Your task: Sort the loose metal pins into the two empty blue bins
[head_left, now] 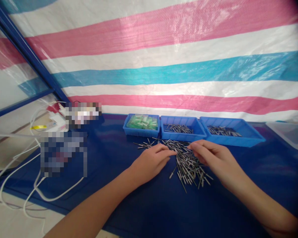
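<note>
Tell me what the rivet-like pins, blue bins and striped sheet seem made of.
Rivet-like pins: probably metal, silvery-grey with bright glints. Blue bins: likely moulded plastic, smooth, with ribbed walls. Striped sheet: apparently woven plastic, glossy, judging by its fine weave, wrinkles and glare.

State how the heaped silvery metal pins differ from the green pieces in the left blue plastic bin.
The silvery metal pins lie loose on the dark blue table; the green pieces sit in clear plastic inside the left blue plastic bin. The left hand and right hand are at the pins; neither touches the green pieces. Both consist of many small pieces.
</note>
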The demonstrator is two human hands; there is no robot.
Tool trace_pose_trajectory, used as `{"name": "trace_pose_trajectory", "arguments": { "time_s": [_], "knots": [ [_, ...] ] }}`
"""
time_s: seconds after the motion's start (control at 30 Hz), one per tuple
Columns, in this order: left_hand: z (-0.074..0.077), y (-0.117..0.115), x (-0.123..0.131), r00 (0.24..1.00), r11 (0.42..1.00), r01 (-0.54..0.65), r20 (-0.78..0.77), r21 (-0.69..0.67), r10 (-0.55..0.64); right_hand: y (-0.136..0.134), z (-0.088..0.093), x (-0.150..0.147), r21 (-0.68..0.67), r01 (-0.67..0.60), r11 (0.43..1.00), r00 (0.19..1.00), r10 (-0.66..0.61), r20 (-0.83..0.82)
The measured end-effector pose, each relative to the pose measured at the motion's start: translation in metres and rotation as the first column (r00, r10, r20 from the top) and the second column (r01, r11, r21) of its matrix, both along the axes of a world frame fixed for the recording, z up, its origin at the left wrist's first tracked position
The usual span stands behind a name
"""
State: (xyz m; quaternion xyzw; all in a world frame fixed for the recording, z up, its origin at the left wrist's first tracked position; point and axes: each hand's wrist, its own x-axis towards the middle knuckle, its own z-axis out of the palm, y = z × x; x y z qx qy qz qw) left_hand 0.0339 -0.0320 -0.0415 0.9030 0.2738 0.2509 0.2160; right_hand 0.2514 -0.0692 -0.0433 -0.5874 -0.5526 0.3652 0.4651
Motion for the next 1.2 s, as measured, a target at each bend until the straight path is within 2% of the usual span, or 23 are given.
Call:
{"name": "trace_pose_trajectory", "arguments": {
  "time_s": [0.1,0.2,0.3,0.4,0.5,0.57,0.7,0.8,0.9,1.1,1.2],
  "knots": [
    [-0.001,-0.004,0.005,0.975,0.987,-0.058,0.205,-0.152,0.089,-0.005,-0.001,-0.008,0.076,-0.107,0.991,0.983,0.094,0.159],
    [-0.004,-0.009,0.010,0.932,0.958,-0.039,0.335,-0.284,0.138,-0.010,-0.003,-0.017,0.088,-0.151,0.985,0.975,0.134,0.175],
    [-0.006,-0.012,0.013,0.903,0.927,-0.032,0.387,-0.375,0.188,-0.014,-0.002,-0.022,0.096,-0.152,0.984,0.984,0.141,0.112],
    [-0.003,-0.013,0.014,0.912,0.894,-0.081,0.328,-0.441,0.245,-0.016,0.002,-0.023,0.139,-0.134,0.981,0.989,0.124,0.081],
    [0.003,-0.014,0.014,0.932,0.885,-0.148,0.238,-0.442,0.274,-0.017,0.005,-0.025,0.162,-0.129,0.978,0.988,0.113,0.102],
    [0.006,-0.015,0.015,0.925,0.883,-0.171,0.237,-0.436,0.296,-0.018,0.006,-0.027,0.159,-0.111,0.981,0.992,0.099,0.080],
    [0.004,-0.017,0.017,0.898,0.877,-0.186,0.286,-0.444,0.336,-0.016,0.003,-0.030,0.131,-0.001,0.991,0.996,0.012,-0.087],
    [-0.001,-0.017,0.019,0.897,0.872,-0.170,0.294,-0.459,0.330,-0.015,0.001,-0.031,0.087,0.005,0.996,0.990,0.007,-0.141],
    [-0.004,-0.017,0.019,0.910,0.871,-0.166,0.269,-0.462,0.316,-0.016,0.001,-0.029,0.086,-0.022,0.996,0.992,0.032,-0.123],
    [-0.004,-0.012,0.016,0.962,0.928,-0.147,0.169,-0.343,0.215,-0.019,-0.001,-0.025,0.130,-0.092,0.987,0.996,0.093,0.004],
    [-0.002,-0.010,0.014,0.958,0.935,-0.158,0.181,-0.318,0.224,-0.017,-0.002,-0.022,0.129,-0.098,0.987,0.994,0.092,0.056]
  ]
}}
